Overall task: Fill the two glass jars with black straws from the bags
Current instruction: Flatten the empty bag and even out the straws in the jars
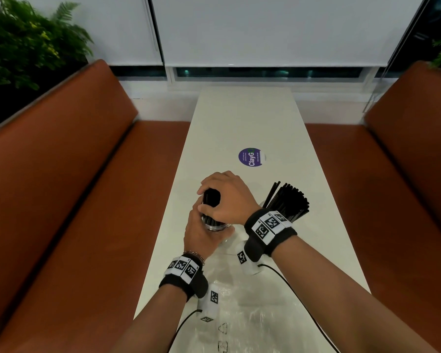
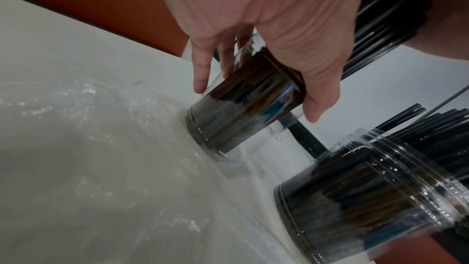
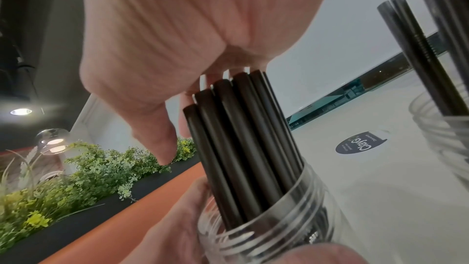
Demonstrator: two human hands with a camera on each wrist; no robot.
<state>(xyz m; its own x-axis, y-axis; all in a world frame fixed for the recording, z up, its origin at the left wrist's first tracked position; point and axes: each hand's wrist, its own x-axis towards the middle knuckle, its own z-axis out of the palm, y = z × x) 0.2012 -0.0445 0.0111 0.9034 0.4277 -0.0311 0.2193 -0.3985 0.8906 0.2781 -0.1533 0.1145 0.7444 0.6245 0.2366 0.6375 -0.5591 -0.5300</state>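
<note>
On the table [image 1: 242, 118], both hands grip — left hand [image 1: 201, 233] the jar [image 2: 243, 111], right hand [image 1: 224, 197] its straws [image 3: 243, 144].

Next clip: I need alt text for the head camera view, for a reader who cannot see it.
Both hands work at a glass jar on a long white table: the left hand grips the jar while the right hand holds a bundle of black straws in it. A second jar of straws stands to the right; crumpled clear plastic bags lie nearer the camera.
</note>
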